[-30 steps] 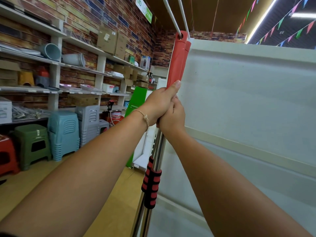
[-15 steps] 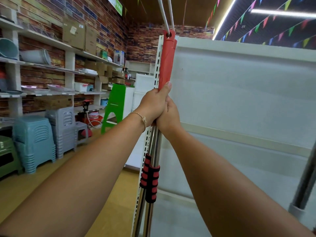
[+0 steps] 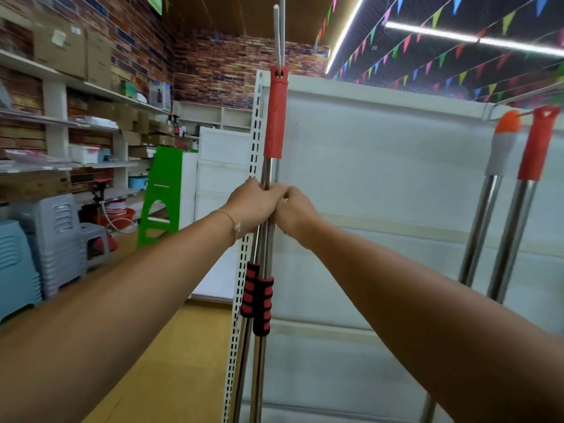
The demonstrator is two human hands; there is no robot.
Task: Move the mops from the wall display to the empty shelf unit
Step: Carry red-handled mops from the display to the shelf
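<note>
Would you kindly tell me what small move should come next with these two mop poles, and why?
Probably loosen both hands slowly and let the poles hang. The left hand and right hand grip the two steel mop poles together, and white hook prongs seem to pass through the red top grip, beside two mops already hanging on the shelf unit.

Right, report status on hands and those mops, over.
Left hand, right hand both gripping the two mops by their steel poles. Mops upright at the shelf unit edge. Two other mops hang at right, clear.
</note>
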